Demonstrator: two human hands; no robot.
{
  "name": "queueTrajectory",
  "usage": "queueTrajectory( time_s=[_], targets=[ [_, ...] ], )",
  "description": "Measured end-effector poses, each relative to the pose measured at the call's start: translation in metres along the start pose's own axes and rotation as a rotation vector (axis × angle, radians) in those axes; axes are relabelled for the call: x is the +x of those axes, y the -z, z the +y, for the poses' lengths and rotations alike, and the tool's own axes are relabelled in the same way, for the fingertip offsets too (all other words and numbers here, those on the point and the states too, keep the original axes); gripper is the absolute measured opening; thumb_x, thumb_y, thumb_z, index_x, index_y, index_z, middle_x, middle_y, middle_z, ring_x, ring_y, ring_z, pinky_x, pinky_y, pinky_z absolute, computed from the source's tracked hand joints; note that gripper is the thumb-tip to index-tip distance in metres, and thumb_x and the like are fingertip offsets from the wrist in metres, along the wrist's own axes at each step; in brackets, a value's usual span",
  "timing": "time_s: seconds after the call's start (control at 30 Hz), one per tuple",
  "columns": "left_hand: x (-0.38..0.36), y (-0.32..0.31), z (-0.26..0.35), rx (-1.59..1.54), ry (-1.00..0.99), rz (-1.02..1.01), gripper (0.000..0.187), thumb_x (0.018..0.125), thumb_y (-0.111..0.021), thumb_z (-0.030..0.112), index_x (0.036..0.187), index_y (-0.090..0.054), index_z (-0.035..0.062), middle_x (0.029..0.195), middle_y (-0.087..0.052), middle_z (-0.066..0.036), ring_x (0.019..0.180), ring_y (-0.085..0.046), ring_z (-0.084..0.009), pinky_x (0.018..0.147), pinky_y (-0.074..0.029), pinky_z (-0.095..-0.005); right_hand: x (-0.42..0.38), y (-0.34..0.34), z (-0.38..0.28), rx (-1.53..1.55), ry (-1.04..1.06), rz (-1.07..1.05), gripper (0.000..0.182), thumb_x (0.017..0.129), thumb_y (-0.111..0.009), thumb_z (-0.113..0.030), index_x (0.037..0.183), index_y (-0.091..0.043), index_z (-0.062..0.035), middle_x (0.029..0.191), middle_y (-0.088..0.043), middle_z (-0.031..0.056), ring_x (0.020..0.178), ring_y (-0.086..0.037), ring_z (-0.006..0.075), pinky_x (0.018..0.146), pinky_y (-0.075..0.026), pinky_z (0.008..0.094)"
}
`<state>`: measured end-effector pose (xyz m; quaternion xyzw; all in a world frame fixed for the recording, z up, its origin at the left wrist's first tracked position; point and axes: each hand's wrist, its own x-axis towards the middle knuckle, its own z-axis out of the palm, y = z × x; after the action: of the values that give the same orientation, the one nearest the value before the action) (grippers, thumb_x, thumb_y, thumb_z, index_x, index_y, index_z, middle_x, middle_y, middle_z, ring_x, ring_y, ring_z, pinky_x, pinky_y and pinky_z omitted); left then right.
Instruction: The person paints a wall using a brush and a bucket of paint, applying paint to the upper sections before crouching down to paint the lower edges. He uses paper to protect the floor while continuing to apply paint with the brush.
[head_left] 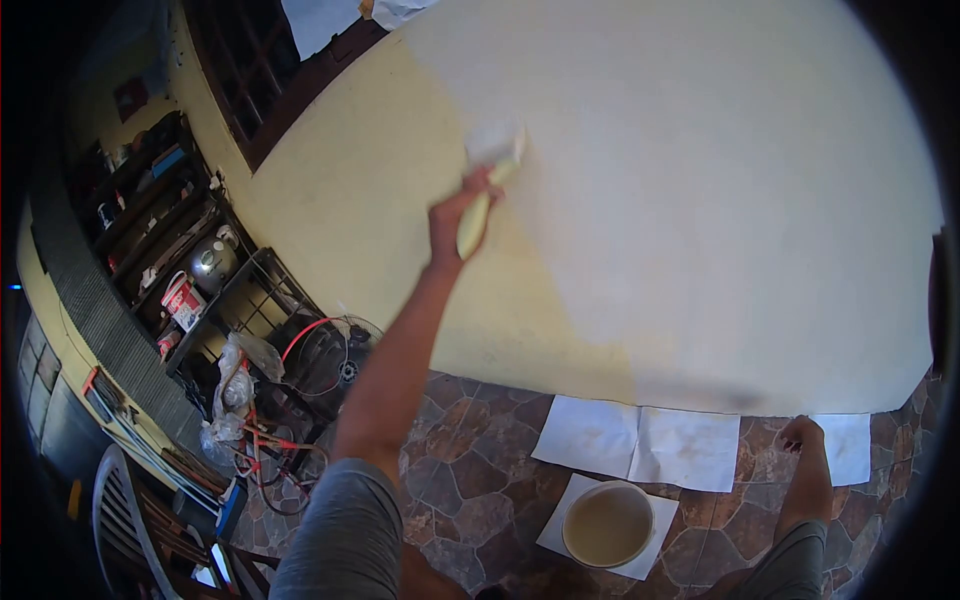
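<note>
My left hand [462,222] is closed around the pale yellow handle of a paintbrush [476,222], raised against the wall [640,200]. The brush's head, blurred by motion, points up and right near the border between the yellow and whitish paint. Low at the right hangs my right hand [803,434], its fingers loosely bent and apart, with no object seen in it. Below it in view is the tiled floor. A round bucket [608,524] of beige-looking liquid stands on a white sheet [660,540] on the floor.
White paper sheets [690,450] lie along the wall's foot. To the left are a dark shelf [150,225] with assorted items, a fan [348,370], tangled red hoses [262,440] and a slatted chair [125,515]. A dark-framed window [255,70] is at upper left.
</note>
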<state>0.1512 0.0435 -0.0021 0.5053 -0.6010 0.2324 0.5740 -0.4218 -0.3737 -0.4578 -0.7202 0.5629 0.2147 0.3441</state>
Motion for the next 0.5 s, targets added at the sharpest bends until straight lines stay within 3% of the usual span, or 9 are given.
queueTrajectory(
  time_s=[0.07, 0.13, 0.17, 0.23, 0.3, 0.4, 0.47, 0.5],
  targets=[
    [-0.066, -0.01, -0.016, -0.105, 0.142, -0.048, 0.015, 0.091, -0.066, -0.005, 0.101, -0.075, 0.0023, 0.115, -0.071, -0.014, 0.116, -0.062, -0.0198, 0.098, -0.05, -0.0327, 0.006, 0.001, 0.0, -0.043, -0.015, 0.029, 0.024, 0.095, -0.061, -0.025, 0.099, -0.074, -0.0048, 0.086, -0.075, 0.0098, 0.062, -0.067, 0.0198, 0.061, -0.056, 0.039],
    [-0.121, -0.016, -0.009, 0.135, 0.045, -0.217, 0.017, 0.089, -0.067, -0.005, 0.101, -0.075, 0.0036, 0.116, -0.071, -0.013, 0.118, -0.061, -0.0209, 0.101, -0.048, -0.0345, 0.005, 0.007, -0.006, 0.029, -0.035, 0.019, 0.024, 0.095, -0.062, -0.025, 0.096, -0.074, -0.0056, 0.085, -0.075, 0.009, 0.063, -0.067, 0.0195, 0.061, -0.056, 0.0384],
    [-0.151, -0.02, -0.009, 0.108, 0.087, -0.262, 0.014, 0.088, -0.07, -0.003, 0.099, -0.075, 0.0043, 0.113, -0.072, -0.014, 0.114, -0.064, -0.0199, 0.101, -0.048, -0.0347, -0.013, 0.009, -0.017, 0.006, -0.035, 0.032, 0.023, 0.095, -0.061, -0.026, 0.095, -0.074, -0.0066, 0.085, -0.076, 0.0076, 0.064, -0.067, 0.0191, 0.061, -0.055, 0.0384],
    [-0.178, -0.016, 0.001, 0.091, 0.116, -0.302, 0.013, 0.086, -0.073, -0.001, 0.097, -0.076, 0.0051, 0.111, -0.073, -0.015, 0.109, -0.067, -0.0189, 0.101, -0.048, -0.0349, -0.015, 0.013, -0.025, 0.022, -0.003, 0.04, 0.022, 0.092, -0.064, -0.023, 0.097, -0.074, -0.004, 0.085, -0.075, 0.0091, 0.065, -0.069, 0.0196, 0.059, -0.056, 0.0386],
    [-0.187, -0.015, 0.014, 0.07, 0.28, -0.557, 0.015, 0.086, -0.075, 0.004, 0.1, -0.076, 0.0082, 0.11, -0.074, -0.015, 0.108, -0.068, -0.0173, 0.099, -0.05, -0.0332, -0.022, 0.018, -0.027, 0.041, 0.016, 0.046, 0.022, 0.089, -0.067, -0.02, 0.1, -0.074, -0.0014, 0.084, -0.075, 0.0106, 0.065, -0.07, 0.02, 0.057, -0.056, 0.0388],
    [-0.131, -0.004, 0.022, 0.107, 0.271, -0.693, 0.016, 0.088, -0.075, 0.009, 0.103, -0.077, 0.0097, 0.109, -0.074, -0.011, 0.107, -0.068, -0.0166, 0.096, -0.052, -0.0324, -0.026, 0.014, -0.036, 0.026, 0.056, 0.064, 0.024, 0.095, -0.061, -0.026, 0.092, -0.073, -0.005, 0.082, -0.075, 0.0069, 0.065, -0.067, 0.0188, 0.06, -0.054, 0.0385],
    [-0.05, 0.003, 0.033, 0.149, 0.403, -0.513, 0.021, 0.09, -0.075, 0.016, 0.11, -0.076, 0.0104, 0.112, -0.074, -0.008, 0.105, -0.069, -0.0174, 0.093, -0.054, -0.0327, -0.014, 0.014, -0.037, 0.125, 0.034, 0.029, 0.025, 0.095, -0.062, -0.026, 0.089, -0.072, -0.0037, 0.08, -0.074, 0.0068, 0.065, -0.067, 0.0186, 0.059, -0.054, 0.0384],
    [0.003, 0.012, 0.037, 0.223, 0.244, -0.498, 0.024, 0.091, -0.074, 0.018, 0.114, -0.074, 0.0089, 0.114, -0.073, -0.005, 0.105, -0.068, -0.0172, 0.095, -0.053, -0.033, -0.009, 0.011, -0.037, 0.129, 0.036, 0.023, 0.025, 0.095, -0.062, -0.026, 0.089, -0.072, -0.0037, 0.08, -0.074, 0.0068, 0.065, -0.067, 0.0186, 0.059, -0.054, 0.0384]
  ],
)
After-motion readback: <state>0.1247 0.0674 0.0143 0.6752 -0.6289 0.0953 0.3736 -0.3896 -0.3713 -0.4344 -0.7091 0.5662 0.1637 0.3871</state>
